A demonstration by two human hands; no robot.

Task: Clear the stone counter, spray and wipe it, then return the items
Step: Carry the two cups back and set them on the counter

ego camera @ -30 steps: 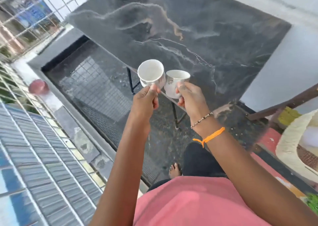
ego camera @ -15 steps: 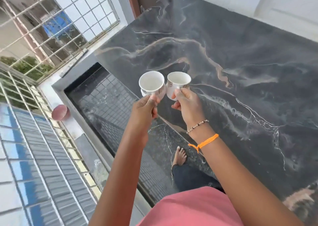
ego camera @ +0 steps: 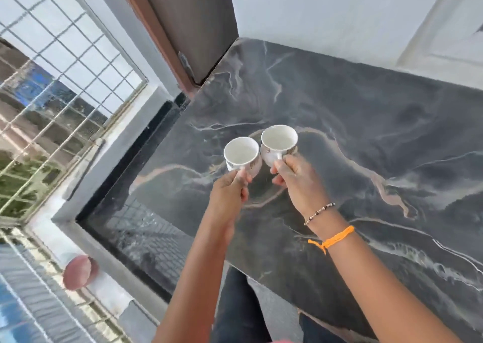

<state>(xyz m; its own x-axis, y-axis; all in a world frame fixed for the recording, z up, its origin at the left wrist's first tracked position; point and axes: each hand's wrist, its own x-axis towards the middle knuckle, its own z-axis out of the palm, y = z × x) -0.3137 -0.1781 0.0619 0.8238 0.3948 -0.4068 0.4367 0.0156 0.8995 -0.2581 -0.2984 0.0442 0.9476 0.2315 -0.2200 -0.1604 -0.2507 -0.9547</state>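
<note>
The left hand is pinched shut on the handle of a small white cup, thumb and fingers closed around it near the base. The right hand grips a second white cup the same way, by its handle, with a beaded bracelet and an orange thread on that wrist. Both cups are upright and look empty, their sides touching or nearly so, and both are held in the air above the worktop rather than resting on it. Holding them by the handles keeps them level and lets each be set down without a change of grip.

The dark veined stone beneath is bare in the part that shows, so this looks like the return step, the cups being brought back to a cleaned surface; that is a judgement only. Nothing on the stone stands in the way of putting them down.

Beyond the worktop's far corner is a brown door frame and a white wall. To the left lie a grey ledge, a window grille and a reddish round object on the sill below.
</note>
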